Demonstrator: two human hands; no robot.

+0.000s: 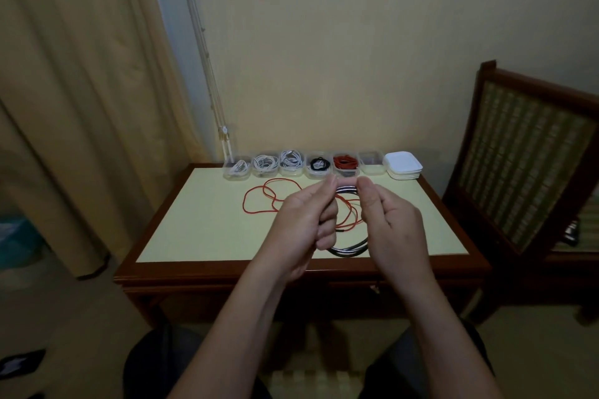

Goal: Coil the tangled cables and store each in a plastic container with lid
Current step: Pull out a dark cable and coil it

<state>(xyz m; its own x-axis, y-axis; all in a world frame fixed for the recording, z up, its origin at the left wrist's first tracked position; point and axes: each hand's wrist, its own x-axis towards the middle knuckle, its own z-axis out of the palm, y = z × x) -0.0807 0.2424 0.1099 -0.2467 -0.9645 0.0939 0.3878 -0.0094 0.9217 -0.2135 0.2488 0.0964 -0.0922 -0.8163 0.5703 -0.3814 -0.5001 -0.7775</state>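
A curtain (81, 107) hangs left of the surface (201, 223), where a loose red cable (259, 201) sprawls, partly hidden by the left hand (301, 220). That hand's fingers curl round a dark coiled cable (348, 249) held above the surface. The right hand (392, 223) pinches the coil's top; behind it, six containers (304, 165) line the back edge, with stacked lids (403, 165) and a chair (525, 165) rightmost.

Home room, looks like a bedroom or sitting corner: beige floor-length curtain (81, 91) with pull cords, plain cream wall (356, 42), small wooden table (201, 230) (pale inset top), cane-backed wooden chair (525, 165) beside it, tiled floor.
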